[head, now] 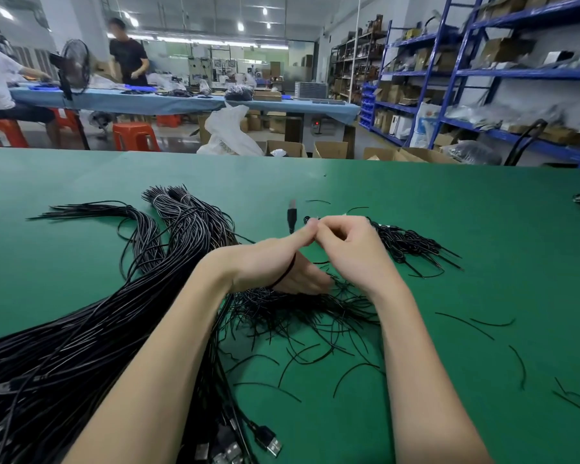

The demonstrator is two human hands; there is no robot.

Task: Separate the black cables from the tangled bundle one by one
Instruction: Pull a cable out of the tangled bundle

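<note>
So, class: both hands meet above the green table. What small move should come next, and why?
Probably draw the hands apart: left hand and right hand pinch one black cable that loops around the left palm, beside the tangled bundle.

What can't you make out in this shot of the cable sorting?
Head view only:
- Right hand: its curled fingers hide what it pinches.
- Plug: its tip is motion-blurred.
- Cable bundle: cut off by the left and bottom edges.
- Far shelves: contents blurred.
</note>
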